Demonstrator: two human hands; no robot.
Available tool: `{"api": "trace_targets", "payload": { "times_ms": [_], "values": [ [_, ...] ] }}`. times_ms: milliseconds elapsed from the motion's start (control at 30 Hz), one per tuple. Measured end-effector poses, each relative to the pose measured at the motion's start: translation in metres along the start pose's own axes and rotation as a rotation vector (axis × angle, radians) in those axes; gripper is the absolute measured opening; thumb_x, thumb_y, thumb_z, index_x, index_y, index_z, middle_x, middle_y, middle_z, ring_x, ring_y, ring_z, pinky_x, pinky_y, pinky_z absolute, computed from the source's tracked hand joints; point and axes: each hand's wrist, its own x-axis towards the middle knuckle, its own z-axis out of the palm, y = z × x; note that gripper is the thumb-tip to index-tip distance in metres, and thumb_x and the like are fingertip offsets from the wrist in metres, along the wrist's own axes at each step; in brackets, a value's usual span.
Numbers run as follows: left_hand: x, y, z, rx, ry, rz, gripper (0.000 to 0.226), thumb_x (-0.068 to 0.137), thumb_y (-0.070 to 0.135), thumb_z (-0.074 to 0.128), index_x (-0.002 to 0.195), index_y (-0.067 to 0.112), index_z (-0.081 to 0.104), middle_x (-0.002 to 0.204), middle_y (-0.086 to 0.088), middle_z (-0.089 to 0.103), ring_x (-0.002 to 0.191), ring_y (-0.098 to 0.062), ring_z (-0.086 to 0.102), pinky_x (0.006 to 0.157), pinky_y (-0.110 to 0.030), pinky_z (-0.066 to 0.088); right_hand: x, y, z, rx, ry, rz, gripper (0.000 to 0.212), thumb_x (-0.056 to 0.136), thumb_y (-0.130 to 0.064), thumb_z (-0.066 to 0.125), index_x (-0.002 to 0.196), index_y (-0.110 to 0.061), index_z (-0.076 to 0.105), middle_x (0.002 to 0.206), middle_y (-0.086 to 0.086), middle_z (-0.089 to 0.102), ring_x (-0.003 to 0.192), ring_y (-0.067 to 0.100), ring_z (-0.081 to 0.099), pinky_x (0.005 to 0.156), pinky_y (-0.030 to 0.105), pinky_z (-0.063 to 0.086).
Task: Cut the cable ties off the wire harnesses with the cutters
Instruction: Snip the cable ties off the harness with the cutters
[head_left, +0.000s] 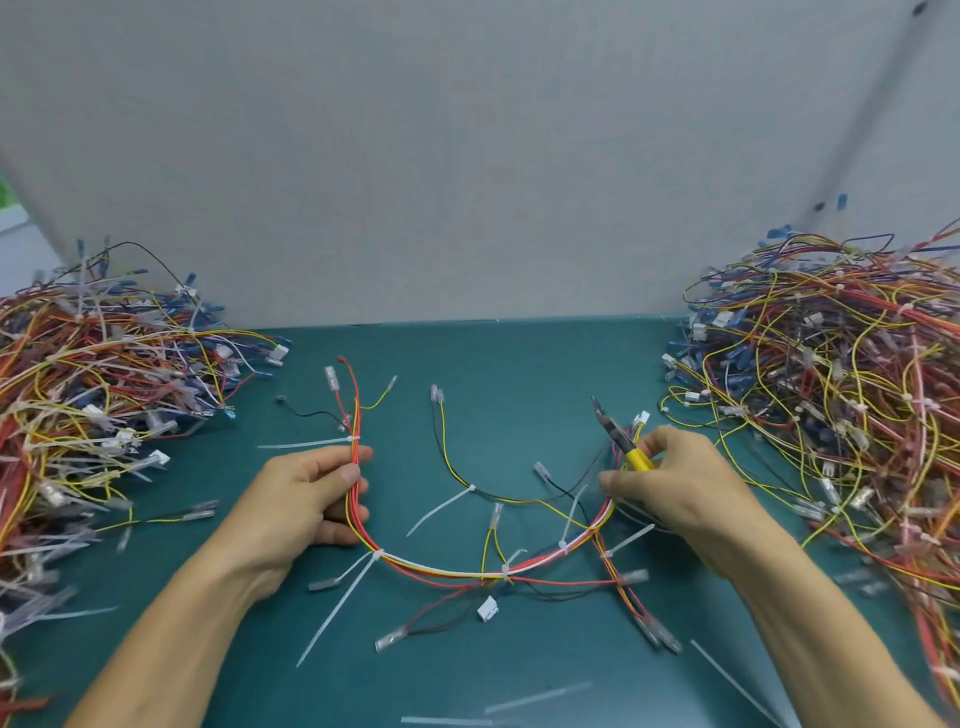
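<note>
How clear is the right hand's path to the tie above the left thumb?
Probably clear: only mat and loose wire ends between the cutters and that tie; left hand grips the harness below it.

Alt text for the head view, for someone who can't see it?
Left hand grips a wire harness on a green table; right hand holds its other end and yellow-handled cutters. White cable ties sit on it, harness piles either side.

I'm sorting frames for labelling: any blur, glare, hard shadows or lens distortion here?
Head view: even, soft light, no glare, no hard shadows on the table. Head view, centre: sharp, harness and cutters readable. Head view, edges: the wide lens bows the backboard, and the left wire pile, right wire pile and loose ties at the bottom look smeared.
</note>
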Motion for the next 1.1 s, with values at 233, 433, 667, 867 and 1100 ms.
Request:
{"api": "trace_targets", "payload": {
  "times_ms": [233, 433, 667, 867, 1100],
  "values": [
    [-0.003, 0.001, 0.001, 0.082, 0.001, 0.009, 0.024, 0.092, -0.004, 0.054, 0.099, 0.017, 0.065, 0.075, -0.008, 0.059, 0.051, -0.015, 0.063, 0.045, -0.025, 0.054, 0.005, 0.004, -0.009, 0.092, -0.085, 0.057, 0.023, 0.067, -0.017, 0.079, 0.076, -0.013, 0.058, 0.042, -0.004, 0.055, 0.041, 0.013, 0.048, 0.052, 0.024, 0.037],
    [-0.007, 0.003, -0.007, 0.278, -0.007, -0.016, 0.028, 0.086, -0.006, 0.06, 0.09, 0.019, 0.071, 0.062, -0.006, 0.062, 0.049, -0.015, 0.062, 0.042, -0.023, 0.05, 0.003, 0.002, -0.008, 0.032, -0.138, 0.014, 0.029, 0.062, -0.02, 0.083, 0.076, -0.013, 0.059, 0.058, 0.003, 0.057, 0.053, 0.021, 0.05, 0.061, 0.031, 0.04],
    [-0.01, 0.005, -0.011, 0.422, 0.017, 0.0, 0.031, 0.083, -0.002, 0.062, 0.081, 0.027, 0.074, 0.053, 0.0, 0.062, 0.046, -0.01, 0.054, 0.045, -0.024, 0.049, 0.002, 0.003, -0.014, 0.059, -0.206, 0.005, 0.017, 0.07, -0.007, 0.074, 0.081, -0.009, 0.061, 0.057, 0.01, 0.064, 0.051, 0.021, 0.055, 0.06, 0.034, 0.043],
    [-0.011, 0.006, -0.011, 0.418, 0.012, -0.008, 0.032, 0.084, -0.003, 0.062, 0.081, 0.026, 0.074, 0.052, 0.0, 0.061, 0.045, -0.009, 0.054, 0.044, -0.023, 0.048, 0.0, 0.004, -0.033, 0.154, -0.166, -0.086, 0.01, 0.078, -0.001, 0.071, 0.079, -0.005, 0.063, 0.059, 0.004, 0.06, 0.051, 0.012, 0.054, 0.051, 0.024, 0.041],
    [-0.012, 0.007, -0.011, 0.433, 0.018, -0.006, 0.032, 0.084, -0.001, 0.063, 0.082, 0.028, 0.074, 0.051, 0.002, 0.06, 0.046, -0.01, 0.053, 0.046, -0.024, 0.048, -0.004, 0.003, -0.024, -0.286, -0.183, -0.177, 0.024, 0.067, -0.028, 0.08, 0.071, -0.015, 0.061, 0.063, 0.001, 0.062, 0.059, 0.016, 0.056, 0.059, 0.029, 0.045]
  ]
}}
